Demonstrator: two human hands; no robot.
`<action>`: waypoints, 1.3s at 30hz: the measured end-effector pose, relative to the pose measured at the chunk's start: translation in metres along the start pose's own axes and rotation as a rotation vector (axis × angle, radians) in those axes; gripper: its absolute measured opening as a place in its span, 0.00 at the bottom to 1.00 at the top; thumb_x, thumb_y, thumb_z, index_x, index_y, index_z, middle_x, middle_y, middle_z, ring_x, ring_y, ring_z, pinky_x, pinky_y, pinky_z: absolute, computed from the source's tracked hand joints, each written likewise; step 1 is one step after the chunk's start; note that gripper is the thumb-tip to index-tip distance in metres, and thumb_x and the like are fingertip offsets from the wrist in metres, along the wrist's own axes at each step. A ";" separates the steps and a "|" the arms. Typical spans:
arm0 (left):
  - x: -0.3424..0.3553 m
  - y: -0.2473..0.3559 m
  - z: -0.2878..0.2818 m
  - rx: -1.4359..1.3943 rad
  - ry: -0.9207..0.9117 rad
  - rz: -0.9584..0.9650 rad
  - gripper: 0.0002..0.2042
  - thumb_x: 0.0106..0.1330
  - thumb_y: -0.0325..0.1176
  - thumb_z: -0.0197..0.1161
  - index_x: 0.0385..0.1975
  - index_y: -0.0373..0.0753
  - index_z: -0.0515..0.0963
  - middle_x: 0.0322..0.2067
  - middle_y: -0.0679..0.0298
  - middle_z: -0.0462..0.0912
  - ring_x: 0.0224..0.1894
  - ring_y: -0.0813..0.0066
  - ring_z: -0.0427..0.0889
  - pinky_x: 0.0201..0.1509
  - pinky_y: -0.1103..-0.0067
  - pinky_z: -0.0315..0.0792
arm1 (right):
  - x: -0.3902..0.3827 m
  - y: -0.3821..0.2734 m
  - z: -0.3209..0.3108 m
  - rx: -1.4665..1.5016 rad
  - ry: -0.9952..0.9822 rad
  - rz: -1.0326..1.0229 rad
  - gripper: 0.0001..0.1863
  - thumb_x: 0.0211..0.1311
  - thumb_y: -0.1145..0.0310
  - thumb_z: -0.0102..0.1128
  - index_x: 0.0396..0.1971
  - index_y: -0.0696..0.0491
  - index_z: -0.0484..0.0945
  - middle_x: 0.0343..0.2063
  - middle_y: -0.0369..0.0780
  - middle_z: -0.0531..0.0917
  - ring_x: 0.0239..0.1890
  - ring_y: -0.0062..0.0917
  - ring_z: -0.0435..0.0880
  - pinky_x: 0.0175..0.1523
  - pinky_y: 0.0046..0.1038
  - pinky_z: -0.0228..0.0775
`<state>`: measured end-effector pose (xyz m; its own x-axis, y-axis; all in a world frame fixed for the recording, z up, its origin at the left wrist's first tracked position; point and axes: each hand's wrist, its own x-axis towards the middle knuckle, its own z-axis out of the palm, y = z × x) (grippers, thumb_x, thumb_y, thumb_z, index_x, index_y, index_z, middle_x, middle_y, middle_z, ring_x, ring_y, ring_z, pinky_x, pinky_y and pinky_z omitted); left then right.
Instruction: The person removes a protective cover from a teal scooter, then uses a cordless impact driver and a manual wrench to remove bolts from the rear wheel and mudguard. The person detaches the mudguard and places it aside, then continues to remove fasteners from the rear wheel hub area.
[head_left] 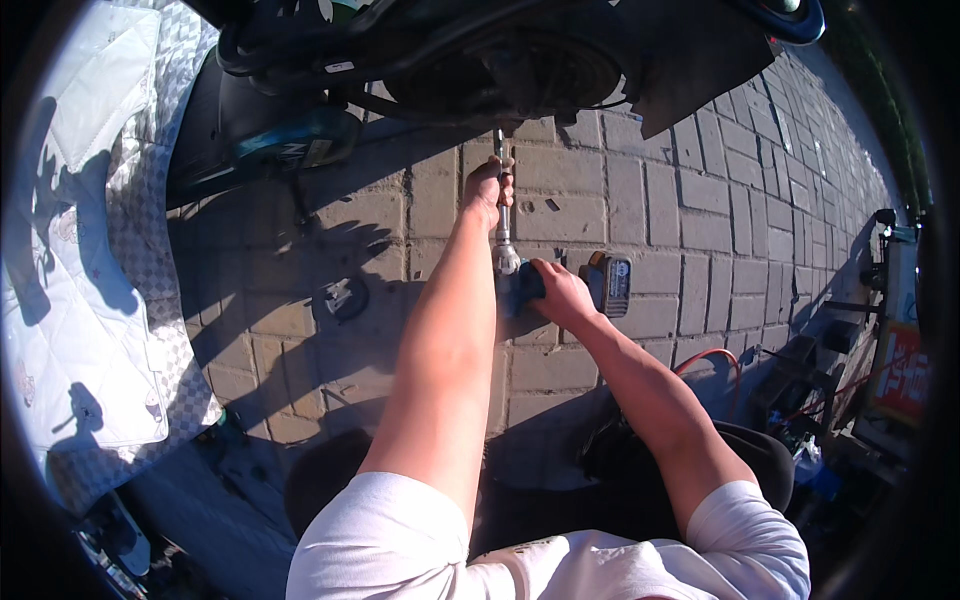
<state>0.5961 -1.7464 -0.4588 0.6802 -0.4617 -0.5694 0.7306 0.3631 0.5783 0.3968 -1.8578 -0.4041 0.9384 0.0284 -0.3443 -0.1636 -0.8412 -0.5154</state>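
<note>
A cordless power driver [515,290] with a blue-green body and a silver nose [507,260] points away from me. My right hand [562,294] is closed around its grip, and its battery pack [612,286] sticks out to the right of that hand. From the nose a long metal extension bar [504,226] runs forward. My left hand [488,192] is wrapped round this bar near its far end. The bar's tip reaches the underside of a dark vehicle by its wheel [500,75]; the exact contact point is hidden in shadow.
Brick paving [560,215] lies under everything. A small dark round part [345,298] rests on it to the left. A white quilted cover [110,250] hangs at far left beside another dark vehicle [270,140]. At right are a red hose [715,352] and cluttered equipment [800,375].
</note>
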 end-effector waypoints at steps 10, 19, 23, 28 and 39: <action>0.027 0.026 0.019 -0.106 0.147 0.236 0.08 0.69 0.36 0.53 0.39 0.39 0.74 0.29 0.60 0.80 0.24 0.71 0.78 0.26 0.76 0.75 | 0.002 0.021 0.007 -0.029 0.007 -0.004 0.33 0.42 0.66 0.69 0.52 0.50 0.68 0.41 0.46 0.77 0.42 0.44 0.80 0.46 0.39 0.74; 0.037 0.028 0.018 -0.163 0.131 0.242 0.06 0.69 0.31 0.53 0.40 0.38 0.75 0.28 0.59 0.82 0.26 0.70 0.80 0.28 0.74 0.76 | -0.004 0.026 -0.001 -0.052 -0.021 0.003 0.33 0.44 0.68 0.69 0.53 0.50 0.64 0.40 0.46 0.77 0.41 0.44 0.80 0.45 0.39 0.74; 0.036 0.030 0.019 -0.135 0.149 0.208 0.05 0.67 0.32 0.55 0.37 0.38 0.75 0.27 0.61 0.81 0.26 0.71 0.80 0.27 0.75 0.75 | -0.013 0.027 -0.001 -0.051 0.009 -0.024 0.33 0.46 0.69 0.67 0.54 0.50 0.63 0.41 0.46 0.77 0.41 0.43 0.80 0.44 0.39 0.74; 0.032 0.018 0.007 -0.168 0.229 0.187 0.04 0.66 0.32 0.58 0.32 0.39 0.74 0.25 0.63 0.80 0.25 0.72 0.79 0.26 0.75 0.74 | -0.037 0.037 0.002 -0.089 -0.087 -0.015 0.34 0.46 0.69 0.67 0.55 0.50 0.63 0.39 0.47 0.78 0.42 0.43 0.80 0.44 0.39 0.74; -0.090 -0.019 -0.086 1.258 0.980 0.244 0.22 0.56 0.39 0.65 0.49 0.39 0.72 0.44 0.53 0.79 0.49 0.56 0.78 0.50 0.66 0.73 | -0.064 0.072 -0.006 -0.276 -0.494 -0.183 0.38 0.40 0.67 0.71 0.55 0.54 0.64 0.44 0.48 0.78 0.47 0.42 0.79 0.50 0.38 0.73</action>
<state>0.5262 -1.6426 -0.4690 0.9026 0.3528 -0.2467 0.4305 -0.7418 0.5143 0.3269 -1.9239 -0.4145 0.6806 0.3786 -0.6272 0.1351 -0.9063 -0.4005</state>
